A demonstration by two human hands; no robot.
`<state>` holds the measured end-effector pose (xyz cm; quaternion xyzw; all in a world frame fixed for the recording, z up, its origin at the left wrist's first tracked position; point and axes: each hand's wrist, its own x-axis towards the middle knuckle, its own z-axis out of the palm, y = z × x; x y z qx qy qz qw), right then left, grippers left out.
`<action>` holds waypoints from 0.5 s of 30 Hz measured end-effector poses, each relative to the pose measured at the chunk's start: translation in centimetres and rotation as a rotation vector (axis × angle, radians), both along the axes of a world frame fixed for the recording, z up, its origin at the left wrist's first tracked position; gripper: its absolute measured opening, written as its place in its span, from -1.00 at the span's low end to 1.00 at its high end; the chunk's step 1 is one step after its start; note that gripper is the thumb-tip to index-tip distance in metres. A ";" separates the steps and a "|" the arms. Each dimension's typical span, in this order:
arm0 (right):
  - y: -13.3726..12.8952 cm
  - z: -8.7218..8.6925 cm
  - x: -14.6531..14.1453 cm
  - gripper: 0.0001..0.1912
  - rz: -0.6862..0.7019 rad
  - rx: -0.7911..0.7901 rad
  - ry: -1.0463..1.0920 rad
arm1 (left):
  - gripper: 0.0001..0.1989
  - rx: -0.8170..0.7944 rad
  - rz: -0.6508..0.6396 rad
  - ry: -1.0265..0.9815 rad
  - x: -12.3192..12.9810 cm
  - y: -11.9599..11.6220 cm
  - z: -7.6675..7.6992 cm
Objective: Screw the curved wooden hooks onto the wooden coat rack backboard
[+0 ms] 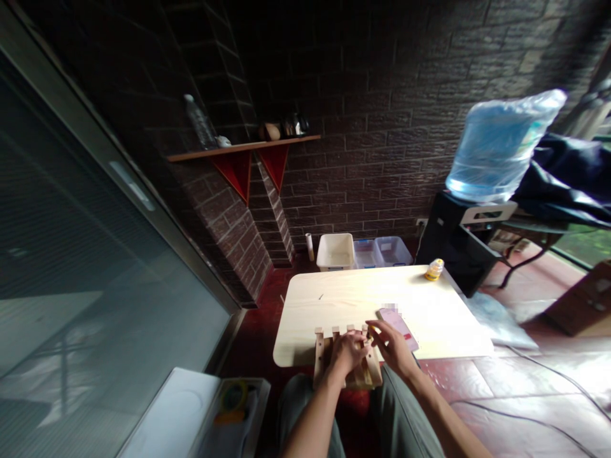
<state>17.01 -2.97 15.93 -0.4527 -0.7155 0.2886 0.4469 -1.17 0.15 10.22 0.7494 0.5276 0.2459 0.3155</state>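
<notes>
A slatted wooden piece (319, 361) with several upright bars rests at the near edge of the pale table, above the person's knees. My left hand (350, 348) lies over its middle bars with the fingers bent toward the right side. Close beside it, my right hand (389, 340) has its thumb and forefinger near the top of the right-hand bar, where a small yellow spot shows. What the fingertips hold is too small to make out. A pink-screened phone (398, 327) lies on the table, partly behind my right hand.
On the pale table (344, 289) are a small dark item (321, 297) and a yellow-and-clear bottle (434, 270). Beyond it stand a cream bin (335, 250) and clear bins (392, 250). A water dispenser (449, 235) stands right; an open box (238, 413) sits lower left.
</notes>
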 end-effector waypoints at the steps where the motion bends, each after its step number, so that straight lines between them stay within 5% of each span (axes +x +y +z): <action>1: 0.1 0.1 0.0 -0.62 -0.001 -0.006 0.003 | -0.75 -0.004 0.001 0.003 0.0 0.0 0.1; 15: -0.1 -1.7 0.6 -0.59 0.005 -0.008 0.032 | -0.73 -0.016 0.041 0.017 0.2 -0.2 0.0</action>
